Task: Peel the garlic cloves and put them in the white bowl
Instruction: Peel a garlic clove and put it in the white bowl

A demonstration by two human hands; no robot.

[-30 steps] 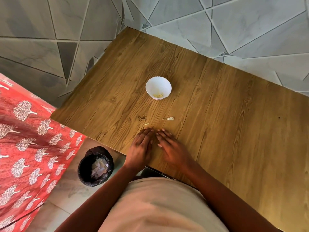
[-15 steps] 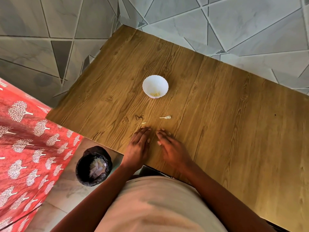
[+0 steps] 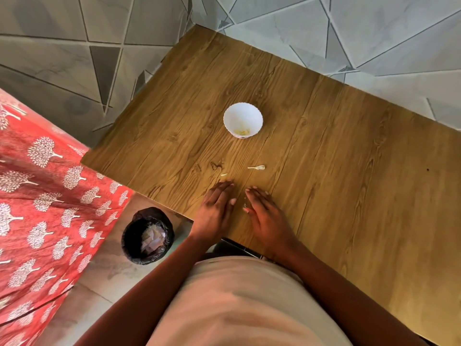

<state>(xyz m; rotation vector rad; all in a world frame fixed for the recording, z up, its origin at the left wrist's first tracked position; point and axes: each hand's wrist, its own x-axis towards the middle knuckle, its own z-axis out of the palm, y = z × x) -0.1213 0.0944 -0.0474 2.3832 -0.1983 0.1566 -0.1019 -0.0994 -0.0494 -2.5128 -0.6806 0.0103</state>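
Wood-grain laminate is covering the desk point(image 3: 349, 171), and from the head view a person in a beige top is standing at its near edge with both hands lying flat on it. Their left hand point(image 3: 215, 208) is resting palm down with fingers straight and close together, holding nothing; the right hand point(image 3: 267, 216) is lying just beside it the same way, fingers stretched out, also holding nothing. A small pale scrap point(image 3: 224, 174) is sitting just beyond the left fingertips, and a bit of garlic skin with a thin stalk point(image 3: 257, 167) is lying a little farther out, ahead of the right hand. Farther back, well apart from both hands, the white bowl point(image 3: 243, 120) is standing upright with a few peeled garlic cloves point(image 3: 242, 132) showing at its bottom. Down on the floor to the left, a black bin point(image 3: 147, 236) lined with a bag is holding pale scraps, and a red cloth printed with white trees point(image 3: 45, 196) is spreading beside it.
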